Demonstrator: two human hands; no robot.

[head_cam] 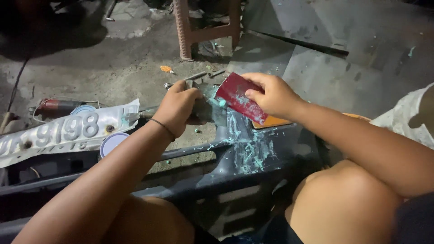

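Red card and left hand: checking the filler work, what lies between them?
In the head view, a putty knife blade smeared with green filler.

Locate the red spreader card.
Head view, centre-right: the red spreader card is pinched in the right hand, above the putty-smeared grey panel.

Red rectangular spreader card (237,96), smeared with pale green putty, tilted with its lower edge near a grey vehicle body panel (244,153), the panel streaked with green putty smears, a grey putty-coated tool (205,108) just beside the card's left edge
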